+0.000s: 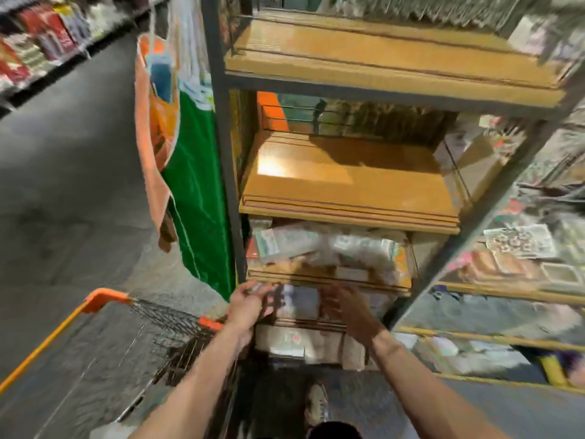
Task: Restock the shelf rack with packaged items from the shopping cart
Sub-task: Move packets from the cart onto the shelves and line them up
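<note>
Packaged items (316,245): flat, clear-wrapped, stacked on the wooden shelf rack (348,185). My left hand (250,302), right hand (343,307): blurred, grip indeterminable.

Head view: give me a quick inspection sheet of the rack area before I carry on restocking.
Surface: shelf rack; upper two wooden boards mostly bare, lower ones stocked.
Job's things: packaged items on the third shelf; shopping cart at left, contents unclear.
Clutter: green-and-orange hanging banner beside the rack.
Hands: left hand and right hand at a lower shelf's edge; blurred, grip unclear.
Cables: nothing seen.
Surroundings: neighbouring shelves at right, full of packs; aisle floor at left.
</note>
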### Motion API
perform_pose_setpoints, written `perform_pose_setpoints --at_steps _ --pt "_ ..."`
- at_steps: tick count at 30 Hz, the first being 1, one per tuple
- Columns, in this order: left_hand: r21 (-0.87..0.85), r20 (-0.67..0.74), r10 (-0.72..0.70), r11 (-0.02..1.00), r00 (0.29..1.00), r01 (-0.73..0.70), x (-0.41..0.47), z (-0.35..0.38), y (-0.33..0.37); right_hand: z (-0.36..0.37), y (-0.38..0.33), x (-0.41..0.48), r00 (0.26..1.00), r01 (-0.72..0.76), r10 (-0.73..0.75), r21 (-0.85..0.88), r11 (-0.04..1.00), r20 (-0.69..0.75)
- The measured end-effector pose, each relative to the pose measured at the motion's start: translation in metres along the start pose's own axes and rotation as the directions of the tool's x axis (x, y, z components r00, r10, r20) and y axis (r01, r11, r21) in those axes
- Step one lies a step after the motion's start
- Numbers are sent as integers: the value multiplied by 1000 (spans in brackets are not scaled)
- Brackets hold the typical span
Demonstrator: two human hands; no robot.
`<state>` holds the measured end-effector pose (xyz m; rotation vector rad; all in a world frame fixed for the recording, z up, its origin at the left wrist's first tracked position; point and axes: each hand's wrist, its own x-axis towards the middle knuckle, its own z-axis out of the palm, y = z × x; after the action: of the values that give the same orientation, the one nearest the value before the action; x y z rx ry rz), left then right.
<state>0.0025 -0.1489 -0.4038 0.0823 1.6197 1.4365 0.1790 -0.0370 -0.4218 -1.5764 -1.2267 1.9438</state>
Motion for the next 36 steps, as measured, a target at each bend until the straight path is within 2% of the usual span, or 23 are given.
perform_pose_setpoints --at_steps 2,4,7,9,11,13,14,16,18,20,24,26,29,34,36 --pt "-56 53 -109 992 993 112 20 22 5 -21 -9 24 999 -35 37 68 997 -28" --pt "-80 63 -198 976 978 203 39 46 9 -39 -21 50 990 -82 111 264 961 -93" --pt "-241 147 -306 911 941 334 67 75 12 -53 -38 83 977 -155 212 617 771 -20" --pt "-276 169 -343 883 924 379 85 81 10 -54 -44 96 972 -174 233 729 662 20" --pt "-305 197 -350 866 916 397 105 88 7 -56 -48 110 963 -210 264 772 600 58" --pt "-359 168 -365 843 916 401 120 96 5 -61 -48 120 966 -226 238 773 593 100" --pt "-383 138 -375 833 917 399 125 99 7 -63 -48 122 969 -242 197 736 633 149" --pt "-444 104 -412 795 905 413 131 108 3 -70 -44 131 956 -293 214 684 668 201" --pt "-491 98 -437 760 894 425 133 112 1 -77 -39 137 947 -297 294 705 644 130" --pt "-511 70 -443 753 894 414 137 116 -1 -78 -44 142 938 -299 322 762 575 126" --pt "-473 -13 -406 808 914 352 134 123 5 -76 -57 146 931 -278 358 783 557 76" --pt "-418 -56 -375 851 925 319 128 125 7 -78 -60 147 940 -234 339 770 594 23" --pt "-311 -152 -309 917 939 251 122 116 4 -78 -61 136 963 -173 268 681 711 -36" --pt "-298 -127 -228 937 965 183 90 95 5 -85 -57 95 977 -125 205 599 791 -67" --pt "-331 -94 -215 927 972 173 69 75 4 -84 -54 68 975 -146 212 509 848 -73"
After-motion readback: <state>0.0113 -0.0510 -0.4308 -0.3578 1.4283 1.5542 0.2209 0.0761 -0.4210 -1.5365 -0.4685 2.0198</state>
